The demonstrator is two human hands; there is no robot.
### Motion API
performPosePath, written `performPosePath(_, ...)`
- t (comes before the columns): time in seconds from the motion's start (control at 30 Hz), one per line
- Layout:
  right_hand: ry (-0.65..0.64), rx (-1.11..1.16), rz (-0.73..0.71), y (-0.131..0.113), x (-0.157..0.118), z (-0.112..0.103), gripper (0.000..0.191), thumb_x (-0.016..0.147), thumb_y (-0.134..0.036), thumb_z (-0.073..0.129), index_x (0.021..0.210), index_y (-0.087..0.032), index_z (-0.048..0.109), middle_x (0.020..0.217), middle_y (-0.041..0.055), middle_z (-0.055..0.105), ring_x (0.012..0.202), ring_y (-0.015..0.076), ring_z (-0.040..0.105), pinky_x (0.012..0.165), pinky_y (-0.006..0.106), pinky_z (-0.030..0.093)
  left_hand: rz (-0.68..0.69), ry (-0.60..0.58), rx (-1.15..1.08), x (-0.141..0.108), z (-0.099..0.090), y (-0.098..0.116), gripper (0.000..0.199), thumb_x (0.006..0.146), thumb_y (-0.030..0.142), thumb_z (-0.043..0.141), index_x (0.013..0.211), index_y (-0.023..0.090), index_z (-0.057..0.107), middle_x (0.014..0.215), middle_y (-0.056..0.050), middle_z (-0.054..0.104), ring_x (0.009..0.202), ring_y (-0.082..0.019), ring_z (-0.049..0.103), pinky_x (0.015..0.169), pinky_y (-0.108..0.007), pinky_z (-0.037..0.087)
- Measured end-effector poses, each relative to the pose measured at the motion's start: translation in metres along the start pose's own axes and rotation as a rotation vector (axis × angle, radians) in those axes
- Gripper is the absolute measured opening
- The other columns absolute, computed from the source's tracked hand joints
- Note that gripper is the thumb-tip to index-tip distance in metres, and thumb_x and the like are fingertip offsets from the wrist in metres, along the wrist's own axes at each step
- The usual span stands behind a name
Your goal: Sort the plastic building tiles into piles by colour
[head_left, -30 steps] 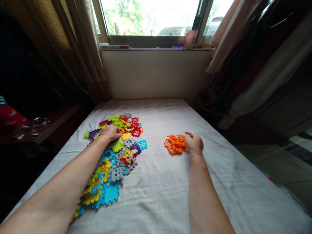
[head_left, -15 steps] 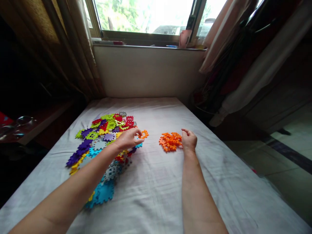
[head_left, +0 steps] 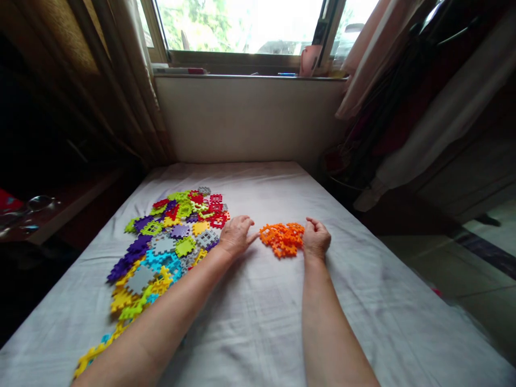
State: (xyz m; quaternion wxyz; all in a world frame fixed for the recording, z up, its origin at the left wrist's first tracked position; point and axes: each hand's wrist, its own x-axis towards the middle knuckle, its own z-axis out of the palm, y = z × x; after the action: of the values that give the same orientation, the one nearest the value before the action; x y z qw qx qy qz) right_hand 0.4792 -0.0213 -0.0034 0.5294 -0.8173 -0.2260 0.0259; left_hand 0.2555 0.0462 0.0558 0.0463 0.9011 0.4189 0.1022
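Note:
A small heap of orange interlocking plastic pieces [head_left: 282, 239] lies on the bed sheet between my hands. My left hand [head_left: 238, 235] is at the heap's left edge, thumb and fingers apart, with no piece visible between them. On the heap's other side, my right hand [head_left: 317, 238] rests as a loose fist close against the orange pieces; nothing shows in its curled fingers. A large spread of mixed interlocking pieces [head_left: 163, 244] in purple, yellow, green, blue, grey and red lies to the left, partly hidden under my left forearm.
The pale sheet [head_left: 258, 328] has wrinkles. Beyond the bed's far end is a low wall [head_left: 250, 118] under a window, with a pink cup [head_left: 309, 60] on the sill. Curtains [head_left: 121, 80] hang at left, and cloths [head_left: 423, 123] hang at right.
My left hand has moved right from the mixed pieces to the orange heap. The orange piece by its fingertips is no longer seen apart from the heap. My right hand stays a fist.

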Motion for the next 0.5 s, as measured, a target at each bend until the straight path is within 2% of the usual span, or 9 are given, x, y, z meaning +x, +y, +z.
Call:
performPosePath(0.1, 0.025, -0.008, -0.009, 0.002, 0.001, 0.002, 0.048, 0.079, -0.030, 0.042, 0.109, -0.012, 0.074, 0.076, 0.0076, 0.074, 0.072, 0.0222, 0.068, 0.065, 0.028, 0.049, -0.126, 0.005, 0.165, 0.003, -0.014, -0.035, 0.026, 0.089, 0.036, 0.054, 0.104, 0.022, 0.070, 0.112, -0.012, 0.065, 0.108, -0.029, 0.058, 0.090, -0.042, 0.044)
performPosePath(0.23, 0.048, -0.025, -0.016, 0.000, -0.001, 0.001, 0.047, 0.079, -0.031, 0.041, 0.107, -0.013, 0.075, 0.076, 0.0077, 0.074, 0.072, 0.0220, 0.067, 0.064, 0.027, 0.049, -0.126, -0.024, 0.230, 0.004, -0.027, -0.066, 0.025, 0.085, 0.036, 0.055, 0.093, 0.021, 0.074, 0.106, -0.013, 0.065, 0.106, -0.032, 0.057, 0.088, -0.043, 0.042)
performPosePath(0.4, 0.025, 0.006, 0.018, -0.007, -0.004, -0.002, 0.047, 0.079, -0.031, 0.042, 0.107, -0.013, 0.075, 0.080, 0.0090, 0.075, 0.072, 0.0221, 0.067, 0.065, 0.027, 0.048, -0.165, -0.035, 0.300, 0.003, -0.034, -0.079, 0.026, 0.082, 0.026, 0.052, 0.091, 0.016, 0.074, 0.105, -0.018, 0.064, 0.105, -0.035, 0.056, 0.086, -0.045, 0.040)
performPosePath(0.5, 0.020, 0.015, 0.036, -0.009, -0.005, -0.003, 0.047, 0.078, -0.031, 0.042, 0.108, -0.013, 0.075, 0.082, 0.0092, 0.075, 0.073, 0.0224, 0.066, 0.065, 0.028, 0.048, -0.176, -0.042, 0.315, 0.006, -0.033, -0.078, 0.028, 0.081, 0.023, 0.052, 0.097, 0.017, 0.074, 0.108, -0.018, 0.065, 0.105, -0.034, 0.057, 0.084, -0.044, 0.041)
